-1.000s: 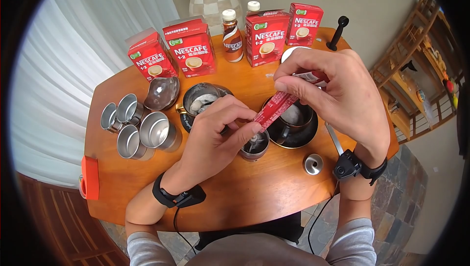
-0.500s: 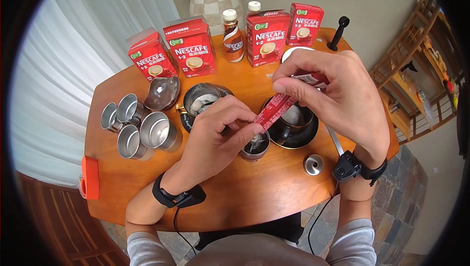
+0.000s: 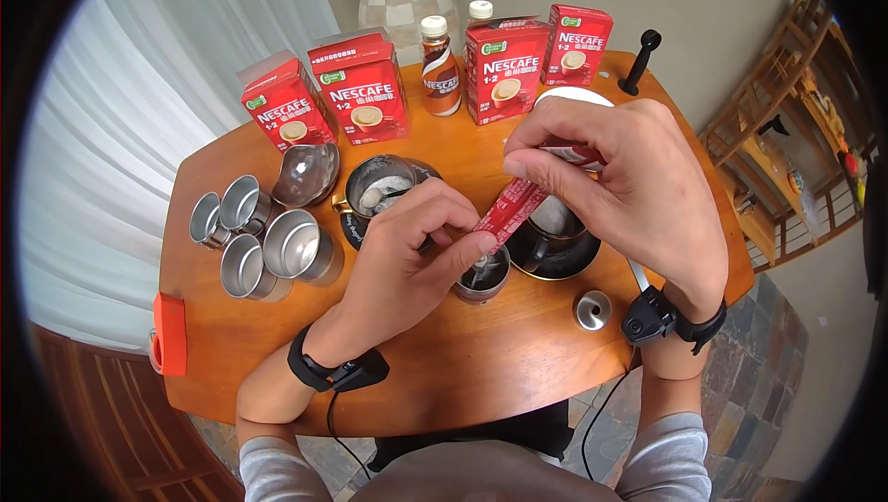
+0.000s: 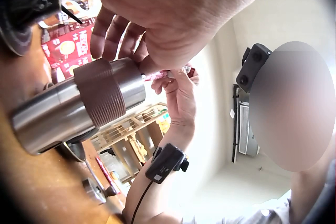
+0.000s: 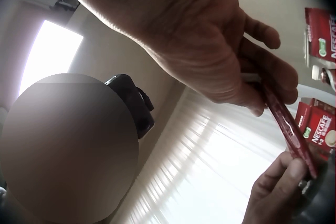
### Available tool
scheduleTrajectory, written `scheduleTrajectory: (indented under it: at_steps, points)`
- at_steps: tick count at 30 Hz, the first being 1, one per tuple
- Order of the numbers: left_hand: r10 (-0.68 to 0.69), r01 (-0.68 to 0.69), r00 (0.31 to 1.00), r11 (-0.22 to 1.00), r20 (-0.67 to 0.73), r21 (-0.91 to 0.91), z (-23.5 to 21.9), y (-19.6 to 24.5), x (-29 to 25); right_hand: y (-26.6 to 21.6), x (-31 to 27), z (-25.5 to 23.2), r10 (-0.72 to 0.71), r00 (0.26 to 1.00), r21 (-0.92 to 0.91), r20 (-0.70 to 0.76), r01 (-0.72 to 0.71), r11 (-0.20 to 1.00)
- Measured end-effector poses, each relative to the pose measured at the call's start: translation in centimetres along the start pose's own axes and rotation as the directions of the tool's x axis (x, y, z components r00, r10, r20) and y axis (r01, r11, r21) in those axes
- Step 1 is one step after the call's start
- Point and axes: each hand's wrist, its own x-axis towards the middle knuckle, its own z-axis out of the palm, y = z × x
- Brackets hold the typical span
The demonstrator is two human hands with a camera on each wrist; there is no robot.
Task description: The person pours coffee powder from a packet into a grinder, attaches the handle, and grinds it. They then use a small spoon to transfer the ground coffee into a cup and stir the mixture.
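A slim red coffee stick sachet [image 3: 511, 211] slants between both hands. My left hand [image 3: 402, 257] pinches its lower end between thumb and forefinger. Higher up, my right hand [image 3: 638, 183] pinches the sachet between thumb and forefinger, and its upper end disappears under the palm. Beneath the lower end stands a steel cup [image 3: 481, 291], whose ribbed brown band [image 4: 100, 92] shows in the left wrist view. Just right of that cup, a black cup [image 3: 546, 248] holding whitish powder sits on a black saucer [image 3: 581, 264], partly covered by the sachet and right hand.
Several steel cups [image 3: 298, 248] and a dark glossy bowl [image 3: 307, 176] stand at left. A dark gold-handled cup [image 3: 370, 174] with a spoon is behind my left hand. Red Nescafe boxes [image 3: 361, 100] and a bottle [image 3: 440, 77] line the back. A small steel funnel-like piece [image 3: 593, 311] lies at right.
My right hand has shifted a little to the left and down along the sachet, closer to the left hand. The left hand stays in place.
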Motion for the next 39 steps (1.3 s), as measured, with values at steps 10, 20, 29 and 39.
scheduleTrajectory:
  at_steps: [10,20,29,39]
  points:
    - [0.017,-0.017,1.0,1.0,0.012,-0.022,0.5,-0.2,-0.1,0.5,-0.1,0.7,-0.06,0.998,-0.035,0.012,0.06,0.998]
    - [0.034,-0.034,0.999,0.997,-0.008,-0.074,-0.1,0.1,0.1,-0.3,-0.2,-0.1,0.002,1.0,0.012,-0.009,-0.001,1.0]
    - [-0.047,0.043,0.998,0.992,-0.034,-0.116,-0.1,-0.2,0.2,-0.1,-0.2,0.0,0.025,1.0,0.09,0.019,-0.027,0.996]
    - [-0.062,0.059,0.998,0.994,-0.026,-0.096,-0.2,0.0,0.3,-0.2,-0.2,-0.2,0.011,0.999,0.085,0.03,-0.014,0.996]
